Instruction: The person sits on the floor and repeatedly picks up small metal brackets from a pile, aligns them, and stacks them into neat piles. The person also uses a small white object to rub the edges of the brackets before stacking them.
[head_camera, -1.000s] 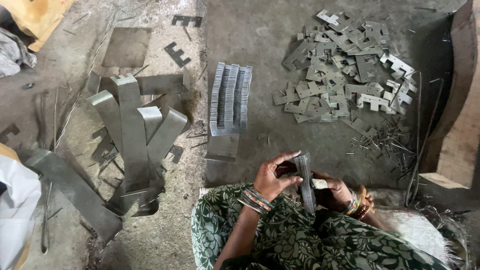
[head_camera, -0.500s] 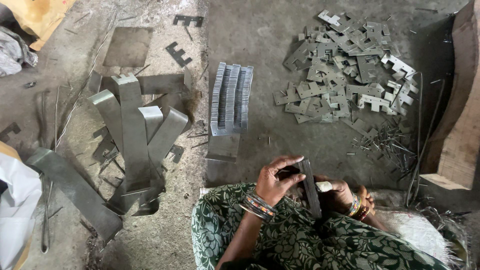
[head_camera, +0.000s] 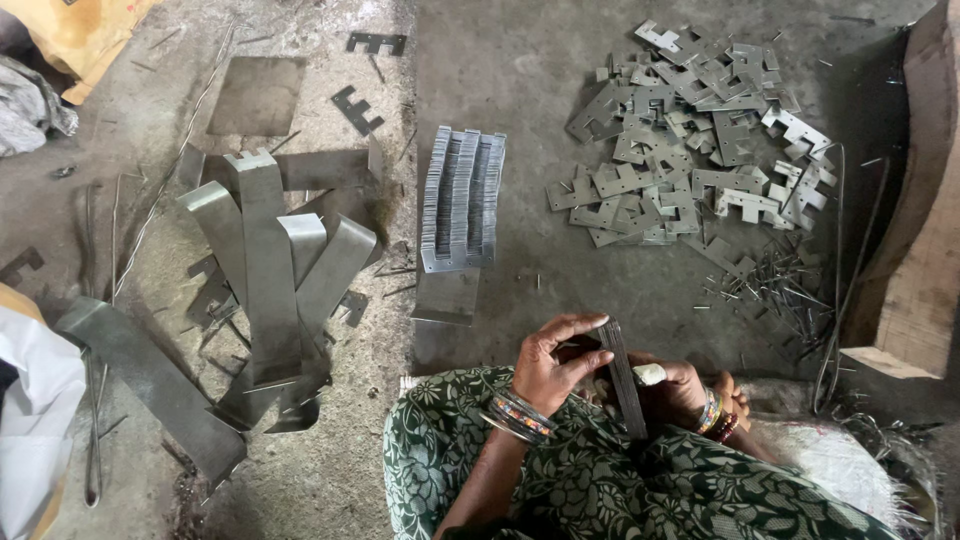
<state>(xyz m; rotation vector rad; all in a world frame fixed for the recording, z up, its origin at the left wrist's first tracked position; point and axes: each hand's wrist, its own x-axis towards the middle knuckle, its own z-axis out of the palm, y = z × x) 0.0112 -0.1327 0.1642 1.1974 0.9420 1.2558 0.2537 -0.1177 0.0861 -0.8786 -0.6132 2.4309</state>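
Both hands, left hand (head_camera: 552, 362) and right hand (head_camera: 672, 388), pinch a thin stack of flat grey metal plates (head_camera: 620, 380), edge-up, long axis running near-to-far, fingers curled snug

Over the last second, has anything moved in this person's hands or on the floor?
Hardly. The left hand and right hand keep holding the thin stack of metal plates on edge over the lap; the stack has tipped slightly, and the left fingers have spread a little along its top. The upright row of plates, the loose pile and the long strips lie unchanged.
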